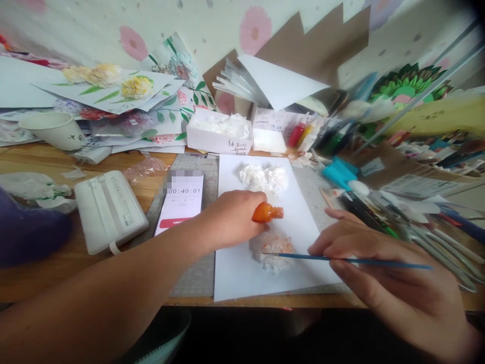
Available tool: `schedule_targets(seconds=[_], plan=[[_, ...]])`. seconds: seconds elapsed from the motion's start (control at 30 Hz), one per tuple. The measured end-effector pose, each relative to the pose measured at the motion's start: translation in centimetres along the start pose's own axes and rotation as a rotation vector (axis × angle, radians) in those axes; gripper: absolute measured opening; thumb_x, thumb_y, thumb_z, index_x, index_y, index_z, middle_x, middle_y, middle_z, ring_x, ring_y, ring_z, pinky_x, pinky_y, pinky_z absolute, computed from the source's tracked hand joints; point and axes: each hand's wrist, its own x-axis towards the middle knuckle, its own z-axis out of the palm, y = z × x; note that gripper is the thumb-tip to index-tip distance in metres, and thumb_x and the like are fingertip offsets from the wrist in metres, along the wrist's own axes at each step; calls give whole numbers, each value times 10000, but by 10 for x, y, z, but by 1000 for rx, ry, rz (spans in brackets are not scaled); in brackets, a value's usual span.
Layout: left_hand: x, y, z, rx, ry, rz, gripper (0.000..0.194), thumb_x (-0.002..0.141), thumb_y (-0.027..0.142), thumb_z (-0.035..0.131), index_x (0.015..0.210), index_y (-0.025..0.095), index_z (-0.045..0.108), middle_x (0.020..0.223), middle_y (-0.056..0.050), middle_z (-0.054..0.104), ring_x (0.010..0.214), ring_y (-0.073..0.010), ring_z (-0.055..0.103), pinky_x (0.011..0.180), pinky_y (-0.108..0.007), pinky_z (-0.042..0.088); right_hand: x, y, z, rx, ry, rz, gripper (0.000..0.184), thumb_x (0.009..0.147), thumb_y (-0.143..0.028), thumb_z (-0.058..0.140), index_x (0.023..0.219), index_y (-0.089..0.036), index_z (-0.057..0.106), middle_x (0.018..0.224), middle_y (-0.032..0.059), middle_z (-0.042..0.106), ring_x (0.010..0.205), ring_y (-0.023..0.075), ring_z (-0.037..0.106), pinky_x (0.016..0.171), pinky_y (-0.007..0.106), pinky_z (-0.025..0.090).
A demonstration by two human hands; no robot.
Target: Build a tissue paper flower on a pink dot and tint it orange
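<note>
Orange bottle (267, 213) sits gripped in left fingers (257, 197); right fingers (335, 241) pinch a blue paintbrush (379, 261).

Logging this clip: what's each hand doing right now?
Left hand: closed, holding a small orange bottle.
Right hand: closed, holding a thin blue brush.

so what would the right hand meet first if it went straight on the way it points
The right hand would likely meet the orange-tinted tissue clump under its blue paintbrush, though height is unclear.

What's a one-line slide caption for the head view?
Left hand grips a small orange bottle while the right hand holds a blue brush at an orange-tinted clump on white paper.
</note>
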Motion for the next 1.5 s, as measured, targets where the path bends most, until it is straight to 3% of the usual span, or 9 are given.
schedule_targets(seconds=[0.33,0.57,0.93,1.43,1.5], plan=[[0,-1,0,-12,9,-12,179,700,393,582,768,237,527,746,22,604,632,-156,518,522,-256,298,-4,4,-4,119,65,99,123,789,-183,594,844,-292,609,828,-40,697,850,155,650,1072,389,334],[0,0,0,-20,10,-16,201,684,392,598,727,225,496,711,26,575,601,-142,491,511,-258,288,-4,7,-5,120,99,126,86,796,-222,601,842,-294,612,824,-27,706,870,185,660,1085,432,331],[-2,2,-4,-35,-52,-40,170,750,390,556,791,227,529,752,28,591,654,-142,525,546,-247,326,2,20,-9,156,143,140,20,777,-281,627,769,-267,639,763,-20,718,757,185,688,1015,449,413],[-1,4,-3,-12,-35,-67,204,745,396,568,720,216,474,669,54,541,591,-119,487,504,-239,295,-1,28,-9,263,162,242,21,737,-232,675,717,-227,678,747,8,717,744,176,674,1023,434,393],[-2,6,-4,-23,-34,-64,204,746,393,573,717,216,475,666,58,536,590,-116,483,509,-237,299,-1,24,-12,330,242,240,36,739,-200,672,732,-235,678,744,5,712,753,174,669,1014,422,405]])
